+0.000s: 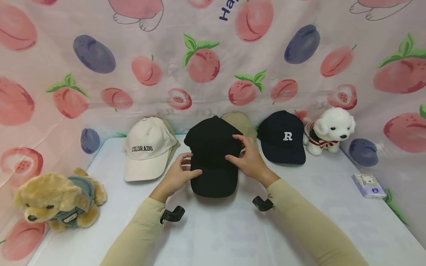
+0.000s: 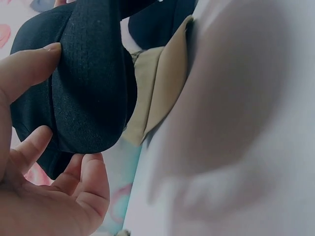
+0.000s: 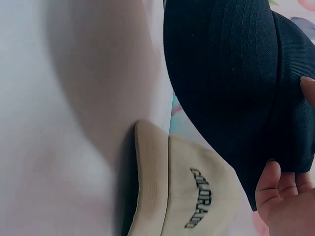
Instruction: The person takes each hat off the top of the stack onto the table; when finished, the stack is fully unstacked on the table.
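A plain black baseball cap (image 1: 214, 159) is held up above the white table in the head view, its brim pointing down toward me. My left hand (image 1: 176, 175) grips its left side, thumb on the front and fingers at the edge. On the cap's right side, my right hand (image 1: 251, 159) pinches the crown between thumb and fingers. The left wrist view shows the black cap (image 2: 91, 73) close up, with the left thumb across its seam. Right fingertips touch the cap's lower edge in the right wrist view; part of that hand (image 3: 290, 206) is cut off.
A cream COLORADO cap (image 1: 146, 147) stands back left, overlapping another beige cap. Behind the black cap is a tan cap (image 1: 237, 123). A dark R cap (image 1: 283, 138) and white toy dog (image 1: 332, 127) stand right, a tissue pack (image 1: 368, 185) nearer, a brown toy dog (image 1: 63, 199) left.
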Tool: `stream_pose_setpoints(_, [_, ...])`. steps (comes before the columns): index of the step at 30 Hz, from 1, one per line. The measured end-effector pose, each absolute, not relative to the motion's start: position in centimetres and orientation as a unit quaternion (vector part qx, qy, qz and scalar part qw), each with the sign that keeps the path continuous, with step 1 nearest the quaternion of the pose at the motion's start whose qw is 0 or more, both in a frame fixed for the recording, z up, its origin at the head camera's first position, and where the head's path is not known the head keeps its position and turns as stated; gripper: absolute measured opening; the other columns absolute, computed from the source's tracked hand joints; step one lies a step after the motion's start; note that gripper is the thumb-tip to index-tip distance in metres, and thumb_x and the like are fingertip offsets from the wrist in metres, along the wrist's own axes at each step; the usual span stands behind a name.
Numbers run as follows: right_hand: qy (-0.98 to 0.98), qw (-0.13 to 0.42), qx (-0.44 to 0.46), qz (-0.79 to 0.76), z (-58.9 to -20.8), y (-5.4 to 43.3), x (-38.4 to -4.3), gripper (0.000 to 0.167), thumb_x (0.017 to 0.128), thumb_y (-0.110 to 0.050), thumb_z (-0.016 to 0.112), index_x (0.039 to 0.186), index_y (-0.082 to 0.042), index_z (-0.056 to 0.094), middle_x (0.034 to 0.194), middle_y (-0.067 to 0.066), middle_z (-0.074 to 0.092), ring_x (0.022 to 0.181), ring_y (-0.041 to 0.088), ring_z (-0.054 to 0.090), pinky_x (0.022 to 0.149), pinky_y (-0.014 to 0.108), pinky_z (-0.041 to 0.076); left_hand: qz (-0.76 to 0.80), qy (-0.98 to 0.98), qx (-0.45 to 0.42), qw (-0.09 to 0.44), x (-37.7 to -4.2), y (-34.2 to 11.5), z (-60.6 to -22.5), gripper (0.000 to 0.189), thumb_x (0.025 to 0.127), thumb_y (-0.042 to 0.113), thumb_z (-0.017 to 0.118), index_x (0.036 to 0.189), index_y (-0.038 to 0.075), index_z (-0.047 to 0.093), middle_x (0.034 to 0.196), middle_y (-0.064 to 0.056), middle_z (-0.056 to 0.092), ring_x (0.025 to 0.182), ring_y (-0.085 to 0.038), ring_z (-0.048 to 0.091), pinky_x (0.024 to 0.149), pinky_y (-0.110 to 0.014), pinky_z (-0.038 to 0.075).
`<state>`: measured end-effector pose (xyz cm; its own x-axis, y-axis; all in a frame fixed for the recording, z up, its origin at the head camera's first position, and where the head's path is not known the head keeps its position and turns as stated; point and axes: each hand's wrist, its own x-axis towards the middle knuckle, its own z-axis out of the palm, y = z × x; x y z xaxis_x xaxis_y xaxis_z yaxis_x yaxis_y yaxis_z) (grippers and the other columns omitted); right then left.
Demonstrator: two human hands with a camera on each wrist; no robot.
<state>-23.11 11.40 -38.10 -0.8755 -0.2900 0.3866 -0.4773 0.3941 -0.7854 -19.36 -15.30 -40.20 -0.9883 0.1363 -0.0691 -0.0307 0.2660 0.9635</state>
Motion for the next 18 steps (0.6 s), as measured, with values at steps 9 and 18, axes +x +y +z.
stream_pose_setpoints(9, [-0.846, 0.079, 0.196, 0.489, -37.9, 14.5, -22.4, 0.071, 0.085, -0.009, 0.081, 0.144, -0.001, 0.042, 0.126, 0.02, 0.038, 0.102, 0.027, 0.044, 0.081, 0.034, 0.048, 0.616, 0.783, 0.039, 0.08, -19.8, -12.4, -40.7, 0.071, 0.084, 0.014, 0.081, 0.144, 0.01, 0.043, 0.135, -0.017, 0.048, 0.11, -0.03, 0.055, 0.077, -0.033, 0.051])
stream_pose_setpoints(18, [-0.859, 0.096, 0.174, 0.471, -38.1, 17.6, -21.5, 0.07, 0.086, -0.01, 0.081, 0.143, 0.001, 0.042, 0.128, 0.022, 0.039, 0.102, 0.031, 0.046, 0.084, 0.045, 0.048, 0.63, 0.77, 0.054, 0.089, -19.8, -9.5, -41.2, 0.069, 0.084, 0.012, 0.081, 0.142, 0.01, 0.044, 0.132, -0.016, 0.049, 0.106, -0.028, 0.055, 0.075, -0.033, 0.05])
